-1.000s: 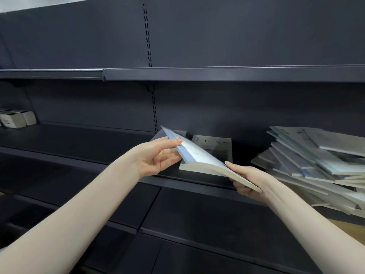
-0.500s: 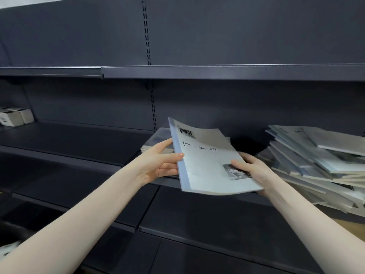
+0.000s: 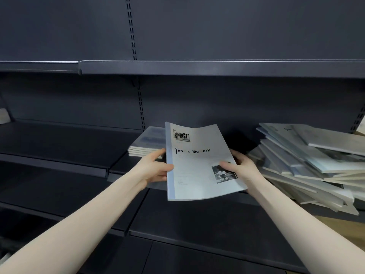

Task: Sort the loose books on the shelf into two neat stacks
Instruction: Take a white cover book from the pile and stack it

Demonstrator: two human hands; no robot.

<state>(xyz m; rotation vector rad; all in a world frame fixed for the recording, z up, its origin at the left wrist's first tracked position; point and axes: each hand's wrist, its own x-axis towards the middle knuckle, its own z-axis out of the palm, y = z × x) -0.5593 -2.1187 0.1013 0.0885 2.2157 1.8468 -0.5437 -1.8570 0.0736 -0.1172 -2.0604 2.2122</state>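
I see my left hand (image 3: 156,169) and right hand (image 3: 242,168) each grasping one pale book (image 3: 199,165), four stacked books (image 3: 147,144) behind it.

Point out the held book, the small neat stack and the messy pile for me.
held book (image 3: 197,167): head view, middle of its front cover.
neat stack (image 3: 147,144): head view, top cover, left of the held book.
messy pile (image 3: 308,163): head view, middle of the slanted covers.

Both arms extended forward; left hand (image 3: 153,169) and right hand (image 3: 240,168) gripping, thumbs on top.
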